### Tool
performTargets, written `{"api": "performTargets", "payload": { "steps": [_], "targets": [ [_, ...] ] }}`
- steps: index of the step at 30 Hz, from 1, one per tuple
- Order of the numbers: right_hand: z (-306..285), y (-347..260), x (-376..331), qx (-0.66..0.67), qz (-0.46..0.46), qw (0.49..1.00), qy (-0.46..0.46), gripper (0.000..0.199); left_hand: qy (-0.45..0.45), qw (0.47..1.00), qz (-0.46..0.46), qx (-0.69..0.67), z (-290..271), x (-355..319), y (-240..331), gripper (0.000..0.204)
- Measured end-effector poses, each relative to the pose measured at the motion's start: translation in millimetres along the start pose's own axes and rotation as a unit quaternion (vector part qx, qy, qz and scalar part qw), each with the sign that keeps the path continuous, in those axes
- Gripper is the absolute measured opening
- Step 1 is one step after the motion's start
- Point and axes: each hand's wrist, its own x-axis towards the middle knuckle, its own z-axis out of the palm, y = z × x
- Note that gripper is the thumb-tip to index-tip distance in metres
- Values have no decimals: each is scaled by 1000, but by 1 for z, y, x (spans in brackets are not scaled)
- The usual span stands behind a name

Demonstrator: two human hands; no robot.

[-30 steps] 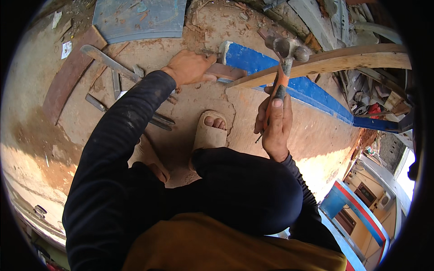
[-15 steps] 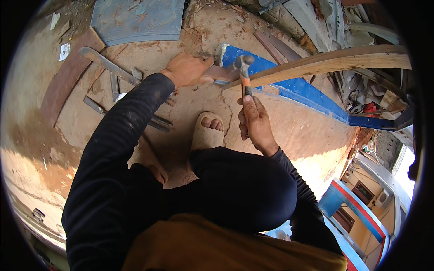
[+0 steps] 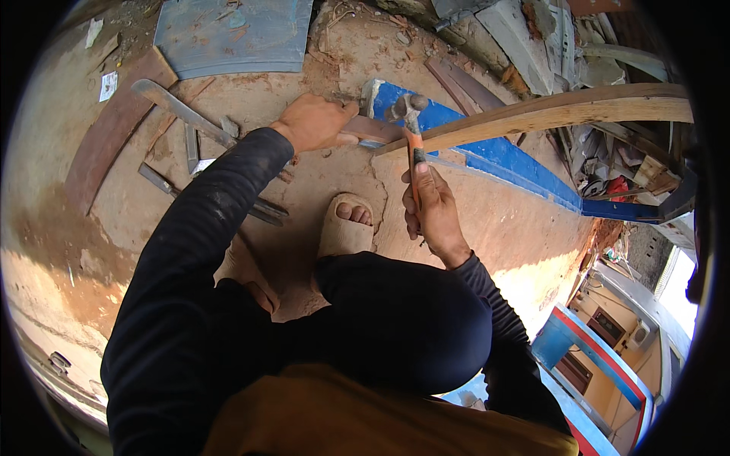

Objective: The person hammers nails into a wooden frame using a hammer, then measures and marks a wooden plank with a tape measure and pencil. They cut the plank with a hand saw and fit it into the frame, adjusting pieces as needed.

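My right hand (image 3: 436, 211) is wrapped round the orange and black handle of a hammer (image 3: 414, 140), its thumb lying along the grip. The metal head points away from me, over or against the end of a reddish-brown wooden piece (image 3: 384, 130); contact is hard to tell. My left hand (image 3: 313, 123) grips this piece from the left, with its fingertips partly hidden. A long curved wooden plank (image 3: 555, 112) meets the wooden piece near the hammer and stretches to the right. Beneath them runs a blue-painted beam (image 3: 525, 169).
On the ground at left lie a curved brown board (image 3: 114, 133), a machete-like blade (image 3: 182, 110) and dark metal bars (image 3: 158, 179). A grey sheet (image 3: 232, 36) lies at the far left. Scrap wood and debris (image 3: 635, 163) pile up at right. My sandalled foot (image 3: 346, 228) stands close below the work.
The hammer stays almost in place over the wooden piece; its head looks less blurred now. My left hand keeps its grip, and the whole view has shifted slightly.
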Motion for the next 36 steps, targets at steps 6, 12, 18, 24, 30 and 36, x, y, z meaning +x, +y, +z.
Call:
{"api": "performTargets", "payload": {
  "steps": [6,12,18,24,30,36],
  "targets": [
    [-11,-2,-3,128,-356,911,163,56,3,1000,7,-5,4,-1,2,57],
    [5,8,5,5,35,999,30,61,6,1000,-5,-1,2,1,-2,57],
    [-19,-7,-5,137,-342,917,151,63,-6,1000,-2,-9,6,0,2,58],
    [9,9,4,12,-2,1000,-22,60,17,1000,2,4,4,1,-2,57],
    [-11,-5,-3,128,-329,921,163,62,11,1000,3,-3,7,-1,2,59],
    [15,10,4,62,-25,998,9,61,14,1000,12,6,7,1,-1,57]
  ]
}}
